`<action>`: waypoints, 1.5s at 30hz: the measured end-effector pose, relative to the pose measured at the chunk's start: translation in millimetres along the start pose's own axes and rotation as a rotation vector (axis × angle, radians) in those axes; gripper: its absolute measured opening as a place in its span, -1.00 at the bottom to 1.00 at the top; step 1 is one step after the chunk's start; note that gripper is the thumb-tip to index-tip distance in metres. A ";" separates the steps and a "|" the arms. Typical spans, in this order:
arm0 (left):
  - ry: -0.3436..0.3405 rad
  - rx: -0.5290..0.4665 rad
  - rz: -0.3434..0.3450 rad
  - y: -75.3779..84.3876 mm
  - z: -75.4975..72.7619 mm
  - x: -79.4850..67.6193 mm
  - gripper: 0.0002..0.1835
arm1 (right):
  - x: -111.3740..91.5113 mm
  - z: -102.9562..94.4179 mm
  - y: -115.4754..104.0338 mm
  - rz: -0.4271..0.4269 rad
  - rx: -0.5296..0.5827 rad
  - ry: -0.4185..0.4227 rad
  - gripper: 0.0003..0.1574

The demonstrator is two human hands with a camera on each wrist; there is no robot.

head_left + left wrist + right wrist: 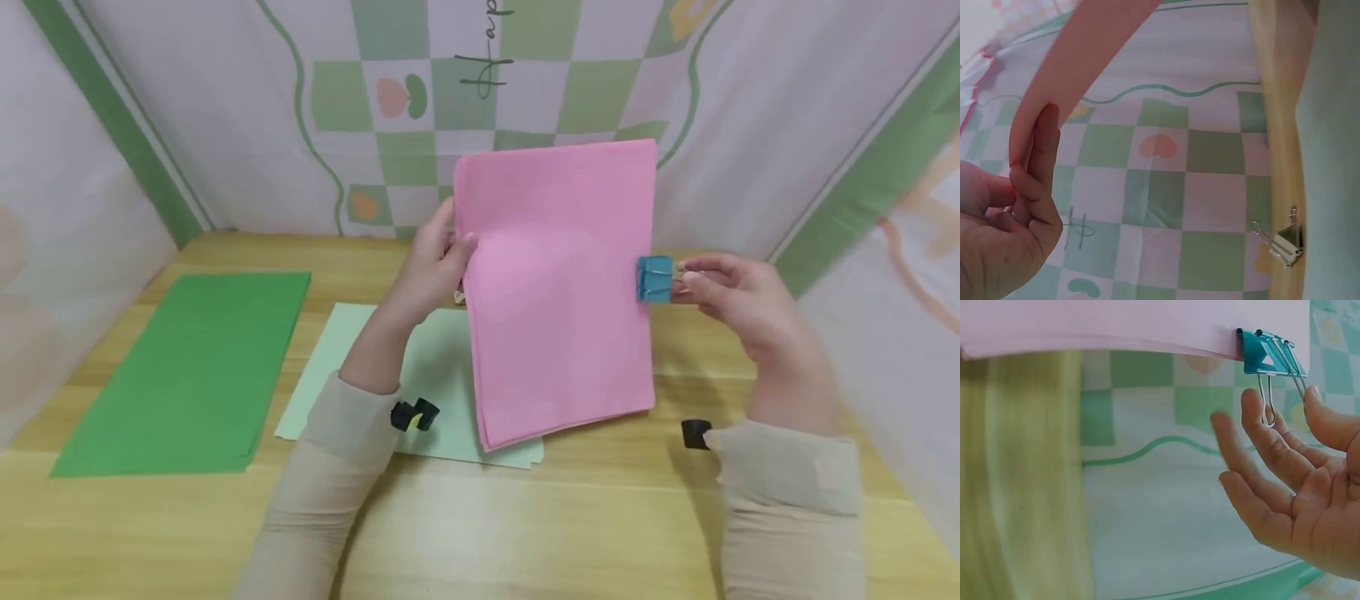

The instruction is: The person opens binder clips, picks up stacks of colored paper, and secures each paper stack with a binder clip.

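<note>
Upright over the table, a stack of pink paper [562, 292] is gripped at its left edge by my left hand [429, 271]. The thumb lies on the front face and the other fingers go behind it. At the right edge sits a blue binder clip [656, 279], its body over the paper. My right hand [738, 304] pinches the clip's wire handles. In the right wrist view the thumb touches one handle [1294, 365] and the index finger is at the other, while the remaining fingers spread out below.
Green paper [187, 375] lies at the left of the wooden table [465, 533]. Pale green paper [442, 350] lies partly under the pink stack. Another binder clip [1286, 247] lies near the table's back edge. A patterned curtain [405, 108] hangs behind.
</note>
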State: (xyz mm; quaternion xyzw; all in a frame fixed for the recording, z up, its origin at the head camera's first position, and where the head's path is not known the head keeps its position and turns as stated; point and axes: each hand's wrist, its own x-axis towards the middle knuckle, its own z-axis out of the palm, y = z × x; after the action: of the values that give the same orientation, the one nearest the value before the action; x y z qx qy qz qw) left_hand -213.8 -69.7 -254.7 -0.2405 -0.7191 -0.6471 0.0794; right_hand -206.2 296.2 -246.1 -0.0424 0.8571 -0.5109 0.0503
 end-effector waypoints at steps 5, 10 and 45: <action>-0.038 -0.037 0.052 9.4 -7.3 -1.7 -0.53 | -7.4 -2.7 -8.0 -0.055 0.248 0.003 -0.87; -0.030 -0.056 0.029 11.5 -13.4 -2.9 -0.49 | -11.6 -3.2 -12.2 -0.038 0.123 0.030 -0.85; -0.054 -0.037 0.044 13.8 -23.4 -5.2 -0.49 | -9.4 5.7 -14.0 0.015 -0.041 0.090 -0.88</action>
State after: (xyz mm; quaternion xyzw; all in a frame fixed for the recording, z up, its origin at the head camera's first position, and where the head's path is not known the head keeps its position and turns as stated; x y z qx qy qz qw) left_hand -207.6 -93.0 -241.1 -0.2750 -0.7033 -0.6518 0.0695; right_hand -195.9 285.7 -236.1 -0.0142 0.8692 -0.4941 0.0145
